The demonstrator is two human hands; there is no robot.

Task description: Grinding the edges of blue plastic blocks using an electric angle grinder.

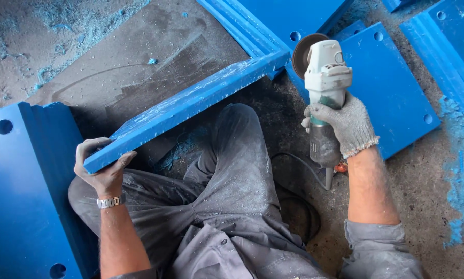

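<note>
From my remote seat I watched the left hand [104, 166] clamp its bare fingers around the near end of the long blue plastic bar [188, 106], which ran tilted on edge from that grip up to the stacked blue panels [273, 20] at the top. The right hand [343, 124], in a grey knit glove, was wrapped tight round the body of the angle grinder [324, 88], its disc [303, 51] sitting just beside the bar's far end, touching or nearly so; I could not tell which. The grinder's cord [294, 160] trailed back over the grey trousers [232, 170]. Blue shavings [462, 170] lay across the concrete floor [113, 67], and a drilled blue plate [387, 88] sat under the tool.

My judgement: this pass wanted a firm, steady brace from the left hand so the bar would not chatter, a light disc angle along the edge, and the cord kept clear of the knees.
</note>
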